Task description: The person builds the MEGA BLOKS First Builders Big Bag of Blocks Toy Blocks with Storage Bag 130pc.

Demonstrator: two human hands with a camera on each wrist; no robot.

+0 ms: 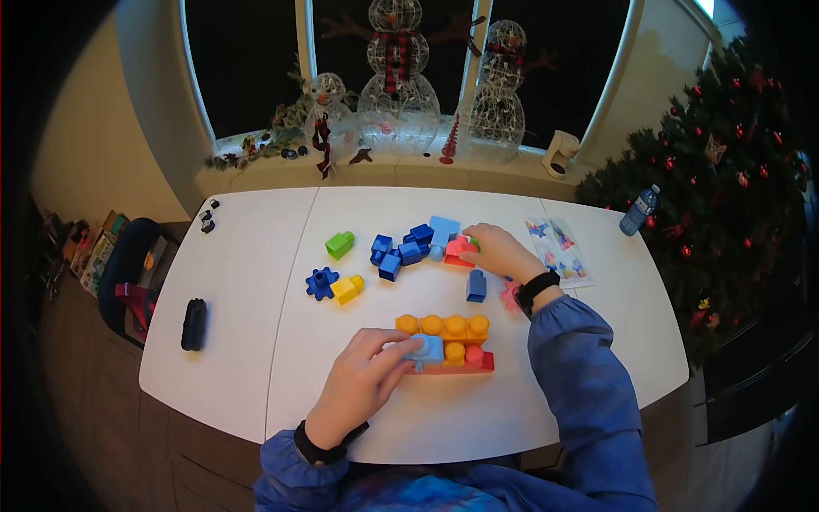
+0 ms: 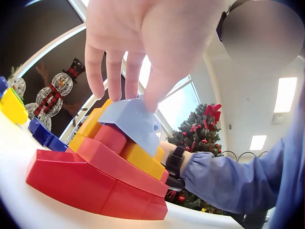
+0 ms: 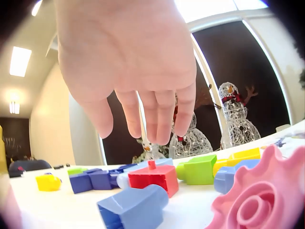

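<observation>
My left hand (image 1: 360, 380) pinches a light blue building block (image 2: 131, 117) between thumb and fingers. That block sits at the left end of a stacked build of red base blocks (image 2: 76, 181) and yellow-orange blocks (image 1: 444, 325). Farther back, my right hand (image 1: 502, 253) hovers over loose blocks with its fingers extended downward. In the right wrist view, a red block (image 3: 155, 180) lies below the fingertips, with a gap showing between. Close by are a blue block (image 3: 131, 205), a green block (image 3: 200, 169) and a pink gear (image 3: 257, 200).
Dark blue blocks (image 1: 413, 252) cluster left of my right hand. Beyond them lie a green block (image 1: 339, 245), a blue gear (image 1: 321, 283) and a yellow block (image 1: 346, 288). A printed sheet (image 1: 559, 247), a water bottle (image 1: 640, 211) and a black case (image 1: 194, 324) are on the white table (image 1: 230, 299).
</observation>
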